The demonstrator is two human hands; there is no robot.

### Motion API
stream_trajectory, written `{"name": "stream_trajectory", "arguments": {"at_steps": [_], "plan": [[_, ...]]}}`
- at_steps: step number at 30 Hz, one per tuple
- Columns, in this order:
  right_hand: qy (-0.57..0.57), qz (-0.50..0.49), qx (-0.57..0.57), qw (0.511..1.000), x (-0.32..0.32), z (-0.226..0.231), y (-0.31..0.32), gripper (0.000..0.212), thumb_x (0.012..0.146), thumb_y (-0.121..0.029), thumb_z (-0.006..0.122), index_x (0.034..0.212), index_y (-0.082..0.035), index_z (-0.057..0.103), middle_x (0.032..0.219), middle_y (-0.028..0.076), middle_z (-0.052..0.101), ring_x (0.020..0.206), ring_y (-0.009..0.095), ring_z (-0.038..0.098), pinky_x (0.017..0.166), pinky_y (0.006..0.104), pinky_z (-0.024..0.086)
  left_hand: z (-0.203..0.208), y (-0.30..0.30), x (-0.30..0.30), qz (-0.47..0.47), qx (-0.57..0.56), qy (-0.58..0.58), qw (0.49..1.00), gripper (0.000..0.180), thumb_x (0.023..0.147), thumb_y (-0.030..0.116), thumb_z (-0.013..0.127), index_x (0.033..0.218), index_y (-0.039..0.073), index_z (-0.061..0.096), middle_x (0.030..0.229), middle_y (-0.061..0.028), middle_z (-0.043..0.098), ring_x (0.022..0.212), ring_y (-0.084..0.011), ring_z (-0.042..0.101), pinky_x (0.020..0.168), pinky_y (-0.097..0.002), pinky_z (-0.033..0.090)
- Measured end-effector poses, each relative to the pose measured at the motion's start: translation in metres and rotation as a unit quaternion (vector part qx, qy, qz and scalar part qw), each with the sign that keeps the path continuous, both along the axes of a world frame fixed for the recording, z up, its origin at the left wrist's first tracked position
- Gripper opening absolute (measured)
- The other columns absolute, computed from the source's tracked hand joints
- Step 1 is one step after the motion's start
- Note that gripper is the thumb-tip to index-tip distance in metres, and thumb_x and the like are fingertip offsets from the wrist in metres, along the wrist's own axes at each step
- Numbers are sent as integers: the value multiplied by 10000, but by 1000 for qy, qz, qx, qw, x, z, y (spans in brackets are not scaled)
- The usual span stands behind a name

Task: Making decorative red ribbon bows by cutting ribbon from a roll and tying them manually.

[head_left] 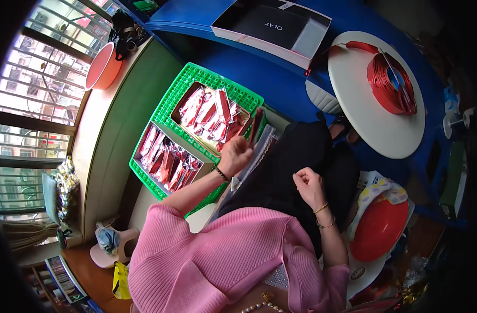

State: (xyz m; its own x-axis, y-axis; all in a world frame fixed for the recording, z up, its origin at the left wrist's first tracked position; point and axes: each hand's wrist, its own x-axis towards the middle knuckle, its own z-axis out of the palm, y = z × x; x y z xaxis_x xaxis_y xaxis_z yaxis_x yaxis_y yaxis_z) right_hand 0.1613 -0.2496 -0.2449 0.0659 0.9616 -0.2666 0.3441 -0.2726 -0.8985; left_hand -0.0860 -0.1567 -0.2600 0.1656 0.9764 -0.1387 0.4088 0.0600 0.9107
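On the far left we see an orange-red basin [103, 67] resting on the window ledge, out of the way. Next comes the green crate [217, 79], which seems to act as a carrier, keeping two containers side by side near the left hand. In its nearer part, a pale box [185, 137] holds red-and-clear packets [168, 164] in a tight row; we judge that its walls keep them from slumping. Beyond it, a brown tray [182, 103] takes a looser heap of packets [210, 112], crossing at all angles. Our left hand [235, 155] hangs at the crate's right edge, fingers curled, beside a dark red strip [257, 124]; blur and angle hide the fingertips, so we cannot tell whether it grips that strip. Our right hand [310, 186] is closed above the dark trousers [270, 175], thumb to fingertips, nothing visible in it. Farther right, a red ribbon roll [385, 86] lies flat on the round white tabletop [366, 128], probably so it cannot roll away.
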Motion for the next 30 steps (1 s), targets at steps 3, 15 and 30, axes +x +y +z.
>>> {"name": "stream_trajectory", "arguments": {"at_steps": [3,15,30], "plan": [[11,-19,11,1000,13,-1,-5,129,811,-116,629,768,-5,580,612,72,613,540,126,599,505,250,449,-5,46,-46,66,267,215,937,102,685,94,583,695,43,496,595,-90,497,593,-234,520,574,-351,416],[4,-23,-20,1000,19,-13,-13,122,812,-106,630,772,0,583,625,59,605,557,96,574,517,245,448,-81,116,-74,149,28,463,873,670,737,571,601,1043,-9,461,1031,-203,574,977,-319,561,802,-496,413],[9,-20,-33,999,23,-19,-16,113,829,-94,610,782,5,581,610,1,566,548,43,518,507,206,423,-81,107,-121,64,-25,597,799,367,689,305,669,964,71,604,1002,-110,597,986,-283,562,793,-468,426]]}}
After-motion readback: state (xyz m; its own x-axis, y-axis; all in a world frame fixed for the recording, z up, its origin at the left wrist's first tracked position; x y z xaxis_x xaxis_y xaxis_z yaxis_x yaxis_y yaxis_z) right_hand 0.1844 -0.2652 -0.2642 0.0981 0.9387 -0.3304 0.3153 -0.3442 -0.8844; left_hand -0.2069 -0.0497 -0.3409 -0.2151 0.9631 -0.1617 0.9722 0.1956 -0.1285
